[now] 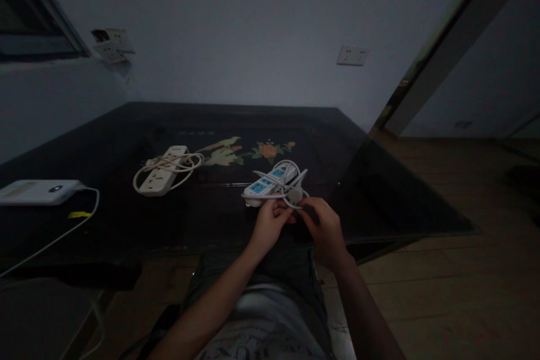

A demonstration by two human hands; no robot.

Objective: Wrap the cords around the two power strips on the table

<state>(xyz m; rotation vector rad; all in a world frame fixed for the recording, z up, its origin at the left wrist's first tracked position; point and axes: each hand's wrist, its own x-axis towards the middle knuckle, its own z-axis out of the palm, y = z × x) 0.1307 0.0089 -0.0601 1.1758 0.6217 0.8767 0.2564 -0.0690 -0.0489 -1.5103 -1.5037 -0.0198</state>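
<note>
A white power strip with blue sockets (266,183) lies on the dark glass table (211,124), its white cable (291,177) looped over it. My left hand (270,224) has its fingers closed on the near end of the strip and cable. My right hand (324,228) pinches the cable next to the round white plug (294,196). A second, cream power strip (162,175) with its coiled cord (181,164) lies to the left, untouched.
A flat white device (39,191) with a white cable (63,233) and a yellow tag (79,215) sits at the table's left edge. Wall sockets (353,55) are behind. A floral inlay (248,151) marks the tabletop. Wooden floor (442,281) lies to the right.
</note>
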